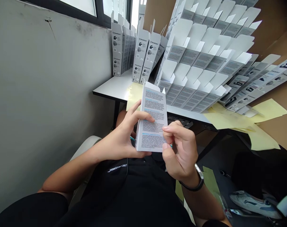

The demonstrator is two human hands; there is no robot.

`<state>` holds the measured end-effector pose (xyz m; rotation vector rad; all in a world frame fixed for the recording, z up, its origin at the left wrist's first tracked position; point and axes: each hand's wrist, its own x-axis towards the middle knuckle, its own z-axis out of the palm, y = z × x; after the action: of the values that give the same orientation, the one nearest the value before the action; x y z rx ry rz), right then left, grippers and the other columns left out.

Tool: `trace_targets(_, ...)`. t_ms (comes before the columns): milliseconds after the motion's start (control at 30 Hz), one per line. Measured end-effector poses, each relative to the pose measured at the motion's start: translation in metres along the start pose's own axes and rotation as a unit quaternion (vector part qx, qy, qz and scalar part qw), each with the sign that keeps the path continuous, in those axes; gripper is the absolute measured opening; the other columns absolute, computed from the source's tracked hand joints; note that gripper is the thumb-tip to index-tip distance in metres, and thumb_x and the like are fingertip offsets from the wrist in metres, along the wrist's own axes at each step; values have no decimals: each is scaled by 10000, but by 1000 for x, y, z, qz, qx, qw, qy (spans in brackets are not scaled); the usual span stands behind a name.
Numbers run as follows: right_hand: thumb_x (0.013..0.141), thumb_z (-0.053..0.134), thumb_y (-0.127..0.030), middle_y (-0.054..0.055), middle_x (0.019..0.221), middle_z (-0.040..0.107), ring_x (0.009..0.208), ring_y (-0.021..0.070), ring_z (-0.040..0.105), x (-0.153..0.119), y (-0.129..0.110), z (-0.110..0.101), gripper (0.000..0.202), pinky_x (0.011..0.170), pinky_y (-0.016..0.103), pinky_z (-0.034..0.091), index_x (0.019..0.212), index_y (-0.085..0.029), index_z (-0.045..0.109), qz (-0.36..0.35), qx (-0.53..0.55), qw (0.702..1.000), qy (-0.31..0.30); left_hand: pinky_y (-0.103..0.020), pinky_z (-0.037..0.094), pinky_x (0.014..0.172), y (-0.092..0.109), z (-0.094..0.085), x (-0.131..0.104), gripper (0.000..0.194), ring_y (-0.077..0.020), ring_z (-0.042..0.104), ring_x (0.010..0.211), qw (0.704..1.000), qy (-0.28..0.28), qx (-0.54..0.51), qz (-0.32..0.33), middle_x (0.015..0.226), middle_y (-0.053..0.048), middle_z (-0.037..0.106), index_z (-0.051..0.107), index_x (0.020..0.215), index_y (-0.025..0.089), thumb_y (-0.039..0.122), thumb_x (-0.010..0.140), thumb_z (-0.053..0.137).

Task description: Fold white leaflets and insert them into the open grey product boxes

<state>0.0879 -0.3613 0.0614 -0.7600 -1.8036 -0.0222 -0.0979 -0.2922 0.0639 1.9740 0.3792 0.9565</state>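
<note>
A white and grey printed carton (154, 126) is held up in front of my chest, its text panel facing me. The flaps at its far end stand open. My left hand (128, 134) is closed round the carton's left side, with a finger across the printed face and the thumb under the near edge. My right hand (181, 148) is at the lower right edge, its thumb and bent fingers pinching that side near the corner. What lies inside the carton is hidden.
Many open-flapped cartons (195, 63) are stacked on the white table (107, 86), with more upright cartons (142, 56) at its back left. Yellow paper sheets (235, 119) hang over the right edge. A wall (50, 78) is at left; a shoe (254, 203) shows at lower right.
</note>
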Motion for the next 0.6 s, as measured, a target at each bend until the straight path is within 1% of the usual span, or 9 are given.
trace_targets(67,819,538,-92,-10,769,400,720,156,401,-1,-1,0,474,657,336,388,1274,-218,502,3,-1,1000,1,-294,625,712,-1,0,0,722,-435,296,1483,1000,-5,-14,4,1657,-39,107,487,1231,334,256,641,895)
trace_targets(167,782,659,-127,-27,756,385,703,148,396,0,-1,1,524,659,339,396,1270,-227,496,1,-30,1000,5,-292,626,700,-2,1,1,699,-433,317,1471,1000,-5,-19,6,1654,-36,112,493,1224,332,258,652,888)
trace_targets(233,769,641,-72,-27,756,384,708,144,404,0,0,2,502,657,330,396,1228,-227,510,2,-25,1000,15,-292,627,696,-1,1,2,694,-434,315,1471,1000,-4,-18,7,1654,-31,108,493,1222,332,240,655,884)
trace_targets(300,771,571,-11,-19,762,387,722,143,415,-1,0,3,445,645,310,393,1161,-221,527,12,10,999,37,-298,633,700,0,1,2,702,-436,299,1479,1000,-5,-21,9,1655,-27,100,488,1221,335,225,652,885)
trace_targets(367,772,553,-4,-14,764,389,724,142,417,-1,1,4,403,631,300,383,1115,-215,534,23,37,998,54,-305,637,705,0,1,2,706,-436,283,1487,1000,-8,-25,8,1655,-24,95,485,1219,339,228,651,889)
trace_targets(433,767,619,-53,-20,760,386,712,141,403,-1,1,5,396,626,303,373,1119,-215,534,21,29,998,52,-301,635,693,1,2,2,699,-436,284,1486,1000,-8,-25,8,1653,-26,98,484,1217,338,243,655,888)
trace_targets(500,742,692,-88,-29,754,379,705,139,391,-1,0,5,451,637,312,371,1143,-218,531,13,2,999,41,-297,631,680,1,2,2,681,-437,287,1484,1000,-5,-18,5,1650,-31,104,485,1214,332,246,665,878)
trace_targets(533,738,700,-79,-31,756,380,709,138,394,0,0,5,473,645,315,375,1156,-219,529,14,-5,999,36,-297,630,679,1,2,2,668,-439,282,1486,1000,-2,-14,6,1650,-33,106,487,1211,327,241,671,871)
trace_targets(600,754,648,-14,-30,758,383,719,137,408,0,0,5,482,658,315,385,1174,-218,530,23,2,999,33,-306,633,694,2,2,3,652,-444,251,1500,1000,-1,-8,8,1653,-33,100,490,1207,322,229,680,862)
